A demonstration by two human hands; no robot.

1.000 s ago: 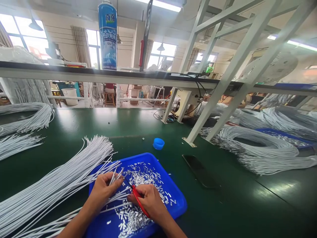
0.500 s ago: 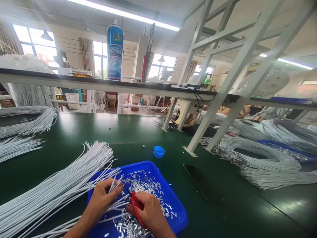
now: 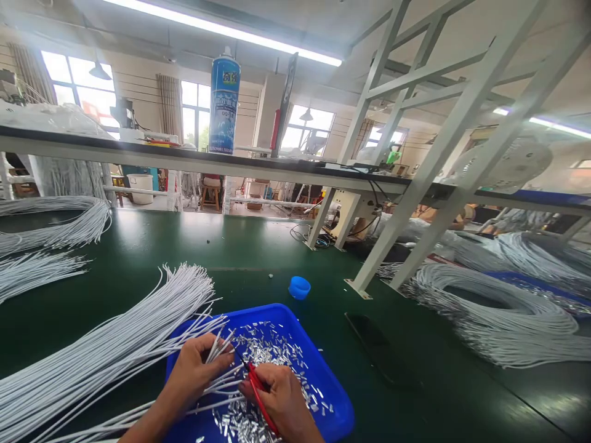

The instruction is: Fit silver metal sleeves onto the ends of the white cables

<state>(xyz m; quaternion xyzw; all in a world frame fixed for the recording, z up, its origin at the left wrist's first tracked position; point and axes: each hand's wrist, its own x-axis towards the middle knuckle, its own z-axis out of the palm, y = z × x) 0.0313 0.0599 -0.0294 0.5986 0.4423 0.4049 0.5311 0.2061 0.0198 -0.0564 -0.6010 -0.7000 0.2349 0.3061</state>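
My left hand (image 3: 202, 364) pinches the ends of a few white wires (image 3: 221, 344) between thumb and fingers. Red-handled pliers (image 3: 259, 394) are gripped in my right hand (image 3: 282, 394), their dark tips pointing at those wire ends. What sits right at the tips is too small to make out. Both hands are above a blue tray (image 3: 339, 394) strewn with small silvery metal pieces (image 3: 268, 351). More loose wires cross the tray's left side under my hands. A thick bundle of white wires (image 3: 138, 320) lies left of the tray, some reaching over its rim.
A blue cap (image 3: 300, 288) stands beyond the tray, and a dark phone (image 3: 378, 344) lies to its right. Coiled wires (image 3: 498, 295) lie at right, another coil (image 3: 60, 221) at far left. Metal posts (image 3: 406, 197) rise from the green table (image 3: 184, 240). A spray can (image 3: 224, 104) tops the shelf.
The view has shifted slightly, moving everything a little right and down. The pliers' handles look closer together; both hands keep nearly the same place and hold.
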